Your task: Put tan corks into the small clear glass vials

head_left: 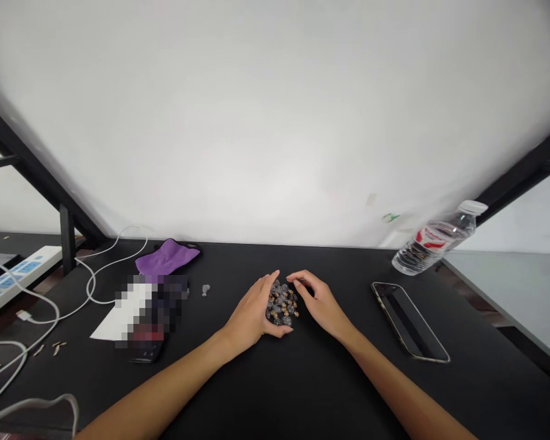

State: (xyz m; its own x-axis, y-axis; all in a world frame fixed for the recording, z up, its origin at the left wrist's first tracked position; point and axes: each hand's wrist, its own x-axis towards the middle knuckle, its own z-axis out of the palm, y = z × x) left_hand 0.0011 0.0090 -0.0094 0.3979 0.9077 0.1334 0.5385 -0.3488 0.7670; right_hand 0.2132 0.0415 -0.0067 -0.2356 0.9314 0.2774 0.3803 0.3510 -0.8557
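Observation:
A pile of small clear and gold-coloured bead-like pieces [283, 303] lies on the black table between my hands. My left hand [255, 308] curves around the pile's left side, thumb and fingers apart, touching its edge. On the other side, my right hand [318, 300] is bent toward the pile with its fingertips close to the upper right edge. I cannot make out whether a small piece is between those fingertips. One separate clear piece [205, 289] rests on the table to the left of my left hand.
At the right stand a water bottle [433, 241] and a phone [410, 321] lying flat. Leftward are a purple cloth [167, 258], a white paper [119, 318] by a blurred dark item, white cables [91, 284] and a power strip [21, 278]. A white wall [275, 122] rises behind the table.

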